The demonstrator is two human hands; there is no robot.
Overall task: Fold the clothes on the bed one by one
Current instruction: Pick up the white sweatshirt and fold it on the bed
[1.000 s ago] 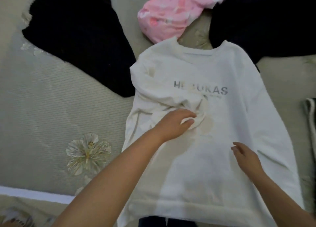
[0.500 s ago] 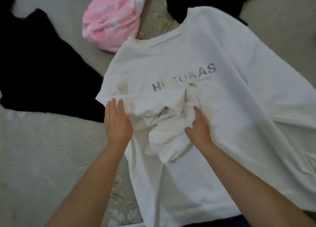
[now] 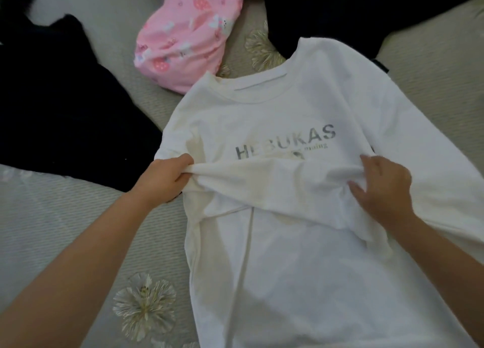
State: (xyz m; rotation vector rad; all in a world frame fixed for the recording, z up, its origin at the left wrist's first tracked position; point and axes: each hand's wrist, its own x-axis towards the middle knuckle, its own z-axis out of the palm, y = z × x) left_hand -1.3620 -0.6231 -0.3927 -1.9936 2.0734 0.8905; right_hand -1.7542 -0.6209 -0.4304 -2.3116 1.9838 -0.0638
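Note:
A white long-sleeved shirt (image 3: 309, 269) with grey "HEBUKAS" lettering lies face up on the bed, collar pointing away from me. Its left sleeve (image 3: 267, 180) is folded across the chest in a horizontal band just below the lettering. My left hand (image 3: 167, 177) pinches the sleeve's fold at the shirt's left edge. My right hand (image 3: 382, 188) rests on the sleeve's far end near the middle right of the chest, fingers curled into the cloth. The shirt's right sleeve runs off to the right.
A pink patterned garment (image 3: 188, 33) lies bunched beyond the collar. A black garment (image 3: 60, 106) spreads at the left, another dark one (image 3: 353, 10) at the top right. The grey-green bedspread (image 3: 65, 230) has embroidered flowers (image 3: 144, 308) near the front left.
The sleeve, bunched on the chest before, is now stretched flat across it. My left hand went from lying flat to gripping the fold, and my right hand moved right along the sleeve.

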